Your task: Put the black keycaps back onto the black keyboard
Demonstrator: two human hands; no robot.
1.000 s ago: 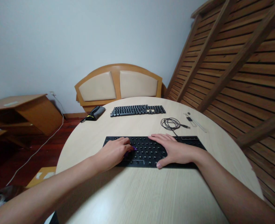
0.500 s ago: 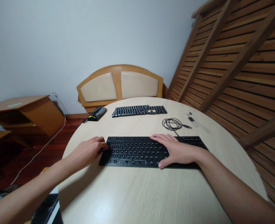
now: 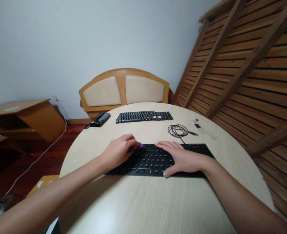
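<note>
A black keyboard (image 3: 155,162) with its keycaps off lies across the table, bare switches facing up. My left hand (image 3: 120,149) is closed around a small purple cloth (image 3: 140,145), mostly hidden by the fingers, and presses it onto the upper left part of the keyboard. My right hand (image 3: 179,157) lies spread over the right part of the keyboard, thumb by the front edge and fingertips by the back edge. Behind it rests the coiled black USB cable (image 3: 178,130) joined to the keyboard.
Removed keycaps (image 3: 143,116) stand in rows at the back of the round table (image 3: 158,201). A black and grey object with a yellow strip (image 3: 99,119) lies at the back left. Small tools (image 3: 202,127) sit at the right. A wooden slatted panel (image 3: 250,84) leans beside the table.
My left hand has moved right along the keyboard, from its left edge towards the upper middle, and more purple shows at its fingertips. My right hand has stayed in place.
</note>
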